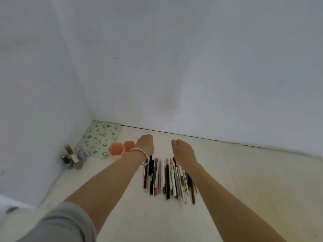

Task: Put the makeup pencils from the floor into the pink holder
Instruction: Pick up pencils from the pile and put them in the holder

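Pencils, slim sticks — hexagonal pink holders

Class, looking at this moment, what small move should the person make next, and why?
Probably lower the right hand onto the row of makeup pencils and pinch one: the pencils all lie on the floor, neither hand visibly holds any, and none stick out of the pink holders beside the left hand.

The pencils lie in a row on the floor. Two holders stand to their left, just beside the left hand. A cloth lies behind the holders, in the corner. Little bottles stand left of the holders, by the wall.
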A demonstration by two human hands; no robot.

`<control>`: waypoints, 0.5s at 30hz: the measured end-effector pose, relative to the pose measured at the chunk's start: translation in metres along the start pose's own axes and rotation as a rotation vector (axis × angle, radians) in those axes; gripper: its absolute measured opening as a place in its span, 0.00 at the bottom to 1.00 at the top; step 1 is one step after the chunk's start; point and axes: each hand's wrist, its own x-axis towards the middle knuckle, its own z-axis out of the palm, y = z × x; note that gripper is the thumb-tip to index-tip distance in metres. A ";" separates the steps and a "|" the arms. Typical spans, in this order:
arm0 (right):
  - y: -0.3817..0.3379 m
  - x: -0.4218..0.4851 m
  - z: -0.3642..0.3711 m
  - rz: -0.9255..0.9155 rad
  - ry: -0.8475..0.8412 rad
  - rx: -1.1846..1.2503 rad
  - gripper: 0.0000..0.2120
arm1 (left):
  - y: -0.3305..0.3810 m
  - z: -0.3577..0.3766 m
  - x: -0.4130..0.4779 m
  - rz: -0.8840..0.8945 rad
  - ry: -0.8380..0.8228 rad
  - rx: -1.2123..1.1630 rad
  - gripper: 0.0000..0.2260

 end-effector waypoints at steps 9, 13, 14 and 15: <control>0.026 0.067 0.026 0.043 -0.017 0.266 0.15 | 0.000 0.060 0.049 -0.133 0.014 0.176 0.15; 0.027 0.081 0.042 0.006 -0.070 0.272 0.14 | -0.004 0.067 0.060 -0.182 0.065 0.210 0.13; 0.027 0.084 0.045 0.003 -0.079 0.283 0.14 | -0.006 0.068 0.063 -0.193 0.068 0.210 0.14; 0.027 0.087 0.049 -0.003 -0.087 0.285 0.14 | -0.007 0.069 0.065 -0.198 0.065 0.208 0.14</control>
